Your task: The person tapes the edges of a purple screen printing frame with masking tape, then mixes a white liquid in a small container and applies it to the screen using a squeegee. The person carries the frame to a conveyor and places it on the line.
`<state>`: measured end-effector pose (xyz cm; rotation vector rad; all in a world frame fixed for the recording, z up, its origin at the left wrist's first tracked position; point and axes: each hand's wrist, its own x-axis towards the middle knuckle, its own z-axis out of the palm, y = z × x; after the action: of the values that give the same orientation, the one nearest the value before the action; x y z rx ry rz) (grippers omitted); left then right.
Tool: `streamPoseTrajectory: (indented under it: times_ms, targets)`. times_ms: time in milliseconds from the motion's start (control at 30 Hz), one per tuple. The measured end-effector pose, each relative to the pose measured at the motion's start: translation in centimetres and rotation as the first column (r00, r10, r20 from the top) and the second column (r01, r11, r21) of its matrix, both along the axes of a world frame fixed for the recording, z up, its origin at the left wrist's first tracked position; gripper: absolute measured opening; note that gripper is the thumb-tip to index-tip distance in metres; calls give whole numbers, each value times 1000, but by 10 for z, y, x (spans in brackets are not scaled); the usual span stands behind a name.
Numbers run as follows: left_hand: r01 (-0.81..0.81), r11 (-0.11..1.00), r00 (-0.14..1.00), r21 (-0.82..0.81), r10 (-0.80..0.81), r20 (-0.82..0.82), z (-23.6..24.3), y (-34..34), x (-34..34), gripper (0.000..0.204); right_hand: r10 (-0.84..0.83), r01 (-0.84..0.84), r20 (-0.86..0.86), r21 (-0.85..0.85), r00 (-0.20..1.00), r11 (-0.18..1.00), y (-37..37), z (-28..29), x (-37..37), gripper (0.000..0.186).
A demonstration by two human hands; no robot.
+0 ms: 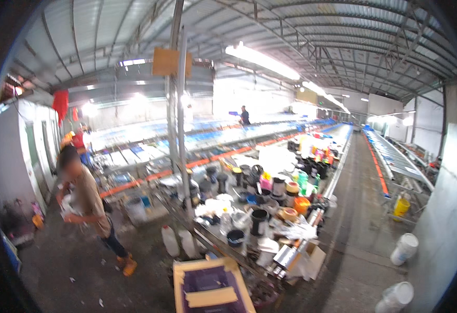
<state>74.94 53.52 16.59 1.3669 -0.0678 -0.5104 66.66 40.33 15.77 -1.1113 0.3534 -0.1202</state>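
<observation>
Neither of my hands shows in the head view, and no forearm comes in from the lower edge. Closest to me, at the bottom middle, is a rectangular screen frame (179, 286) with a purple mesh and tan tape across it; its near end is cut off by the picture's edge. Whether I touch it cannot be seen. Just beyond the frame stands a crowded bench with a black bucket (235, 238), an orange tub (302, 205), green bottles (303, 180) and crumpled white paper (299, 229).
At left a person (90, 203) in a tan shirt holds something white. Two plastic jugs (170, 241) stand by a metal post (183, 130). White buckets (405, 249) line the right wall, near a yellow container (401, 206). Long printing tables (395, 156) run back; other people stand farther off.
</observation>
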Motion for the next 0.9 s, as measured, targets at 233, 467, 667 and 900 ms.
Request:
streamPoseTrajectory:
  times_ms: [233,467,667,900]
  targets:
    - [-30,999,996,11,29,84,4,-14,4,12,16,-16,26,-3,1000,1000,-5,13,2,29]
    - [-61,997,988,-39,66,141,-6,2,-3,11,-42,45,89,-31,995,999,-5,13,-15,29]
    - [-2,1000,998,-11,3,67,23,26,-24,16,-165,199,162,-225,973,954,5,32,-23,37]
    - [108,993,984,-39,-101,149,72,29,-40,15,-143,170,150,-184,978,968,6,49,-43,19]
